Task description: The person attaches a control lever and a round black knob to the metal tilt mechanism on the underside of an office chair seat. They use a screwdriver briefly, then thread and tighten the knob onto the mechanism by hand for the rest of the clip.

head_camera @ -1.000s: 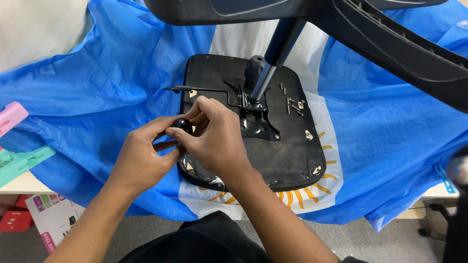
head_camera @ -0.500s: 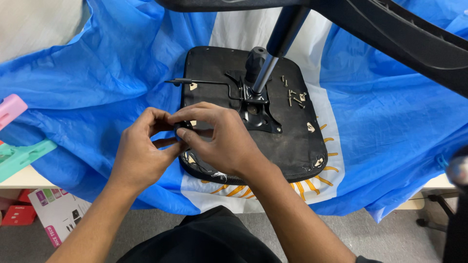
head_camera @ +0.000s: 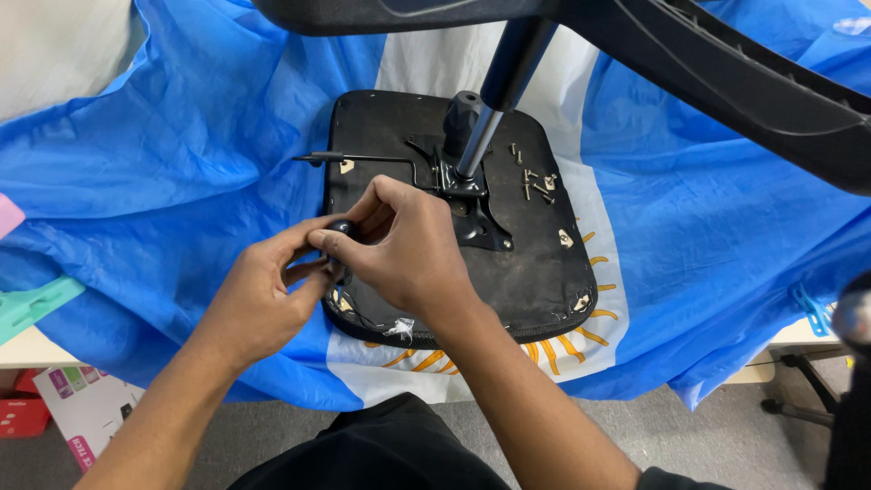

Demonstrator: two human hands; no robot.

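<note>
An upturned black chair seat [head_camera: 535, 272] lies on a blue and white cloth [head_camera: 181, 154]. A metal mechanism plate [head_camera: 472, 204] is bolted to its underside, and a gas cylinder [head_camera: 494, 100] rises from it toward the chair base above. My left hand [head_camera: 263, 290] and my right hand [head_camera: 404, 249] meet at the seat's near left edge. Both pinch a small black knob [head_camera: 341, 228] on the end of a thin lever. A second thin lever [head_camera: 363, 160] sticks out to the left. Several loose screws [head_camera: 533, 181] lie on the seat to the right of the cylinder.
The black chair base legs [head_camera: 726, 63] hang across the top of the view. Teal and pink plastic pieces [head_camera: 32, 304] lie at the left table edge. Boxes [head_camera: 63, 399] stand on the floor below. A chair castor [head_camera: 853, 318] shows at the right edge.
My view has shifted, so the seat sits higher and more central. Both hands stay together on the small knob at the seat's left edge, with only slight finger movement.
</note>
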